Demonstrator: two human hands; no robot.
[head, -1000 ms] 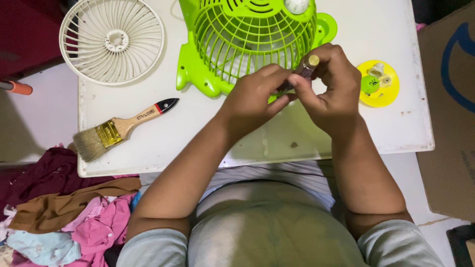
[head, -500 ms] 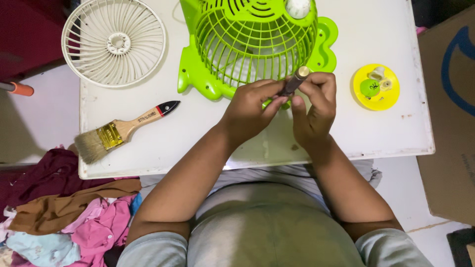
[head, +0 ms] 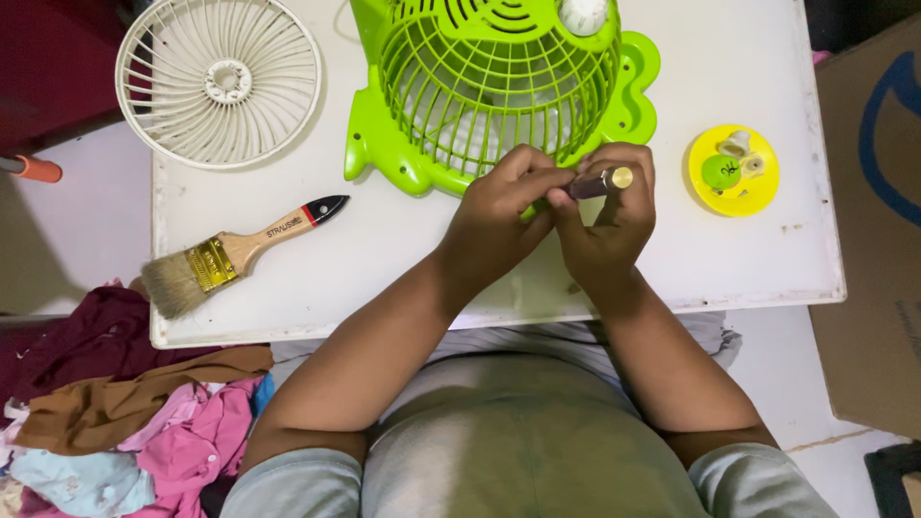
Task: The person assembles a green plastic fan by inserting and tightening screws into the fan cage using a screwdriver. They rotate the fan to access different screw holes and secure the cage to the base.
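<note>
Brown, stiff little tool (head: pixel 595 182) with a gold end looks light; hold its middle. Left hand (head: pixel 499 216) and right hand (head: pixel 609 225) pinch it above the table's (head: pixel 288 288) near edge.

1. We see a brown cardboard box (head: pixel 878 221) just right of the white table (head: pixel 672 259), on the floor, its flap carrying a curved blue printed mark.
2. We find no screens or signs.
</note>
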